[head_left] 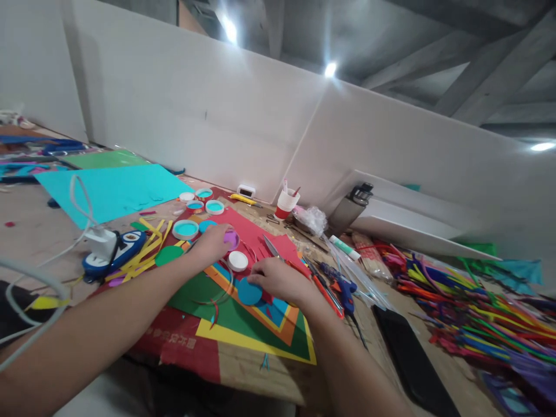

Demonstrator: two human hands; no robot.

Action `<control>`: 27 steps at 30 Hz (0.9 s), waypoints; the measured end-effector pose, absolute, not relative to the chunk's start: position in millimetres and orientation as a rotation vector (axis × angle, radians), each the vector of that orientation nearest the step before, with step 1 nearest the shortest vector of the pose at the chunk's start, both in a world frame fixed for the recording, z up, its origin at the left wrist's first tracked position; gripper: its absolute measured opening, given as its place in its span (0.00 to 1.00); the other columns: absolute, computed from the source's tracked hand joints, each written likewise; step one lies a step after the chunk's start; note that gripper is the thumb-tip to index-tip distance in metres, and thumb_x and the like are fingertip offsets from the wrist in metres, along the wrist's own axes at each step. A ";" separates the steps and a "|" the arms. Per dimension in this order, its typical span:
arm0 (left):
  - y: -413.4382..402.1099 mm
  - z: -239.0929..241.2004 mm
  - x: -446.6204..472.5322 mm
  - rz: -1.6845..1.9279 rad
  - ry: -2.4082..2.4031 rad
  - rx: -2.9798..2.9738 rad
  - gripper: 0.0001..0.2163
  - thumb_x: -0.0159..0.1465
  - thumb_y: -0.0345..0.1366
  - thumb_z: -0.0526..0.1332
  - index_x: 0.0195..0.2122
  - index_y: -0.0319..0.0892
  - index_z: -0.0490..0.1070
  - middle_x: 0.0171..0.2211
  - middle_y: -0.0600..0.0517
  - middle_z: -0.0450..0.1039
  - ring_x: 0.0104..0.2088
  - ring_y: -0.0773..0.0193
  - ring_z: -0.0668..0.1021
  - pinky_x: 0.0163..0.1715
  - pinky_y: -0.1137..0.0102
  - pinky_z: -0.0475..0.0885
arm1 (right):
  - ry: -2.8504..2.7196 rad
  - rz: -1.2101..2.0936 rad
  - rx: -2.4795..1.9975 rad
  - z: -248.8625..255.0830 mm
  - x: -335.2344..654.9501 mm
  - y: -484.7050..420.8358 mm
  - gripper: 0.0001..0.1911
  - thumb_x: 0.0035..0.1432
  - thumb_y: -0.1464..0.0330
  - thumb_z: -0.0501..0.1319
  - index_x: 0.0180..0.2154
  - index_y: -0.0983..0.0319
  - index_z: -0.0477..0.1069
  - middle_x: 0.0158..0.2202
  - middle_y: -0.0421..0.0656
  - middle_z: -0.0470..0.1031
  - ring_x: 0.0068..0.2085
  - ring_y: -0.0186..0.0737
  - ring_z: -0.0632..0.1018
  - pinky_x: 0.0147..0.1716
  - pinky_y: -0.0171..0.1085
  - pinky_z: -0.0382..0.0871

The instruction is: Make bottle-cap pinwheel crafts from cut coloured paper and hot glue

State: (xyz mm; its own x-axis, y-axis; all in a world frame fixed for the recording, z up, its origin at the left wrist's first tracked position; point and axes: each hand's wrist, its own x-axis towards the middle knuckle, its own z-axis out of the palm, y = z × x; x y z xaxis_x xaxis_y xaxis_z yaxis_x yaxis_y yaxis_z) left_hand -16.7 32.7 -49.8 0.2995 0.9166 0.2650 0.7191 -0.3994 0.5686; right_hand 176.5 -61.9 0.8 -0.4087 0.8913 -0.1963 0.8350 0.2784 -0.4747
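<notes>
On the near side of the cluttered surface (243,366), the right hand (280,280) bends over a flat blue paper disc (249,293), seemingly steadying it; farther left, the left hand (212,242) meets a round purple disc (232,240). Neither grip is clear.

A brown table (243,370) carries layered paper (186,298) below the left hand (215,242) and right hand (280,278). Left of the left hand lie a power strip (113,252) and, farther off, a cyan sheet (117,188). Beyond both hands stands a cup (286,204). Rightward of the right hand lie a glue gun (346,292), phone (412,359) and pipe cleaners (469,301).
</notes>
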 end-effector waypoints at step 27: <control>-11.0 -28.7 6.1 0.904 0.810 1.552 0.11 0.55 0.39 0.63 0.34 0.39 0.66 0.23 0.57 0.67 0.20 0.71 0.70 0.19 0.76 0.62 | -1.810 0.637 -1.537 4.4 167.2 -50.4 0.14 0.58 0.60 0.55 0.27 0.62 0.70 0.19 0.36 0.66 0.23 0.33 0.66 0.24 0.33 0.56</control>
State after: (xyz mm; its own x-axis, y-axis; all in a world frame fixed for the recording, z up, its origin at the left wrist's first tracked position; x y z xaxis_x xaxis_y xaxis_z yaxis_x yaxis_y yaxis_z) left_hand 6.1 -11.0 -28.7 0.4727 0.8725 0.1236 0.0271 -0.1546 0.9876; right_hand 167.2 -50.4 4.4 -0.0817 0.9808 0.1770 0.6540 0.1867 -0.7331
